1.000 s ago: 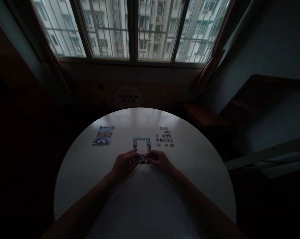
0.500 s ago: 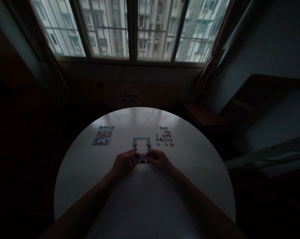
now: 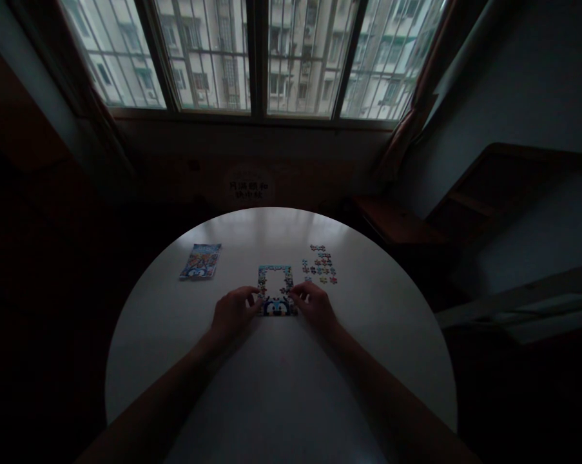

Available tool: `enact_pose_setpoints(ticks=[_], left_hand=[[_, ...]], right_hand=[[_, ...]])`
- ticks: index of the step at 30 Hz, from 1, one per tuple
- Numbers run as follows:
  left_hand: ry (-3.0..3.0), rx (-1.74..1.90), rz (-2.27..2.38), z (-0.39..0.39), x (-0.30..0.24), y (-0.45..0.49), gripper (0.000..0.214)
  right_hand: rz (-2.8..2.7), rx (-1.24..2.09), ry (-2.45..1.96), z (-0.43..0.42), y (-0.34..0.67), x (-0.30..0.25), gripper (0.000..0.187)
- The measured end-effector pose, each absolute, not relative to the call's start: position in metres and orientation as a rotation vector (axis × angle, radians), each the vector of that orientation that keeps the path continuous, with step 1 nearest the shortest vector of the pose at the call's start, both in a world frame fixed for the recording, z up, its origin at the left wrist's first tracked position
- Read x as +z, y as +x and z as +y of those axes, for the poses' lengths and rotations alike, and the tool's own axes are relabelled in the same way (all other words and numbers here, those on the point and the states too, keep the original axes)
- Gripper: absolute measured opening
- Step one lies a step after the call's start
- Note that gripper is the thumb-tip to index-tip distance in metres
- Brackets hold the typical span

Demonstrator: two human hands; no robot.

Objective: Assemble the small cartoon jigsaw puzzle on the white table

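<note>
A small jigsaw puzzle [image 3: 276, 290] lies in the middle of the round white table [image 3: 281, 386], its border joined and its centre still bare. My left hand [image 3: 232, 310] rests at the puzzle's left edge with curled fingers touching it. My right hand [image 3: 314, 304] sits at the right edge, its fingertips on the border pieces. The dim light hides whether either hand holds a piece. Several loose puzzle pieces [image 3: 320, 265] lie just beyond my right hand.
A colourful printed picture card [image 3: 200, 260] lies at the table's back left. A barred window [image 3: 256, 58] fills the wall ahead. Dark wooden furniture [image 3: 488, 193] stands to the right, close to the table's edge.
Both hands have moved apart from the puzzle's near edge to its left and right sides. The bottom rows of the puzzle, covered before, now show.
</note>
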State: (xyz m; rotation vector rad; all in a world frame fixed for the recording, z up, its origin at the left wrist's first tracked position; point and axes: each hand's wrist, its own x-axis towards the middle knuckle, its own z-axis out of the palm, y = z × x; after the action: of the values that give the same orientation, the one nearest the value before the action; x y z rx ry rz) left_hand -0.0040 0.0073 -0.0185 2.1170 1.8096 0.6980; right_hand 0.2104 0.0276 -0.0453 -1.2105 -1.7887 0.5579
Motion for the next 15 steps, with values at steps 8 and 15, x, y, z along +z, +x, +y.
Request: enact_pose_setpoints(ticks=[8, 15], left_hand=[[2.038, 0.561, 1.812, 0.010, -0.019, -0.005, 0.026], [2.020, 0.532, 1.846, 0.009, -0.015, -0.002, 0.023]], right_hand=[[-1.975, 0.320, -1.271, 0.028, 0.217, -0.020, 0.007], [-2.115, 0.217, -1.286, 0.033, 0.197, 0.015, 0.006]])
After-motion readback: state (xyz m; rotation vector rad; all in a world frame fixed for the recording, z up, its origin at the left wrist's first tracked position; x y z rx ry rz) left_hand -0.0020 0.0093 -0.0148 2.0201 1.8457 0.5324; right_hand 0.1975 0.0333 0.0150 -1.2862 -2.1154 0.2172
